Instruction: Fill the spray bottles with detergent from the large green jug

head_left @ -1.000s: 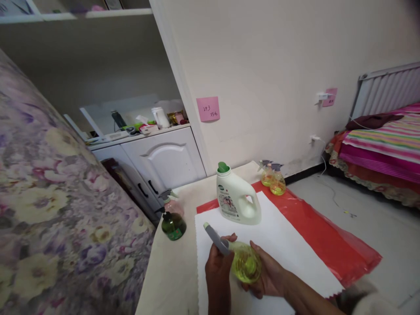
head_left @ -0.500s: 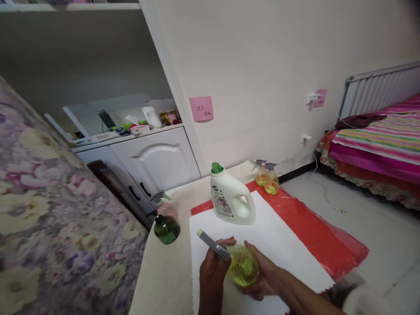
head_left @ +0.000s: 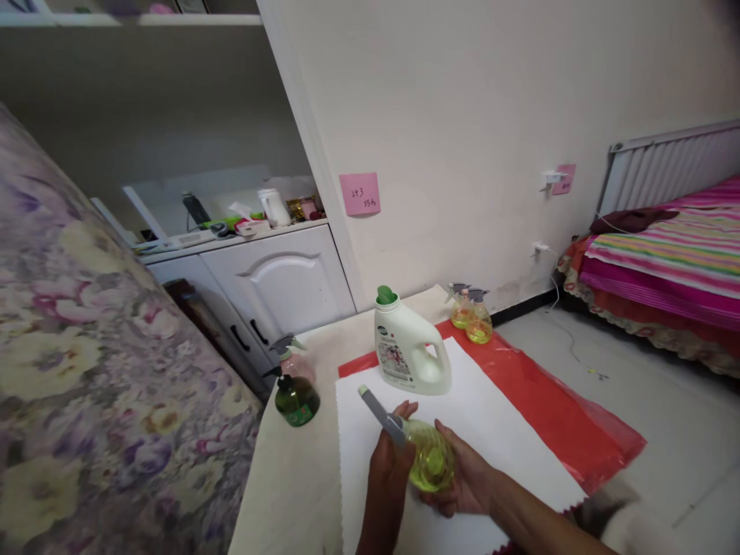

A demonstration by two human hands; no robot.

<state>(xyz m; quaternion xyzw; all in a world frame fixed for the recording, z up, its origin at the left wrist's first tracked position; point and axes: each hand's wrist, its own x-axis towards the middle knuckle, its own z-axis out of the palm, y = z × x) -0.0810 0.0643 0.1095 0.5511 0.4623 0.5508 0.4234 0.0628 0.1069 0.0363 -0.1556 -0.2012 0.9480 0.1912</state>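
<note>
A clear spray bottle (head_left: 431,460) with yellow liquid is tilted in both hands above the white sheet (head_left: 491,408). My right hand (head_left: 471,472) is wrapped round its body from the right. My left hand (head_left: 390,461) is closed round the neck, at the grey spray head (head_left: 381,412), whose pale nozzle points up and to the left. Just beyond them stands a large pale-green detergent jug (head_left: 408,347), upright, its open mouth showing a green spout. The fingertips under the bottle are partly hidden.
Left on the table (head_left: 289,478) are a dark green pump bottle (head_left: 297,402) and a pinkish spray bottle (head_left: 301,366). Two yellow spray bottles (head_left: 479,324) stand at the back right on red plastic (head_left: 555,408). A floral curtain (head_left: 116,370) hangs at the left, beside a white cabinet (head_left: 289,285).
The view has shifted slightly. Both hands keep hold of the spray bottle, which is a little further right and higher; the standing bottles and jug stay in place on the table.
</note>
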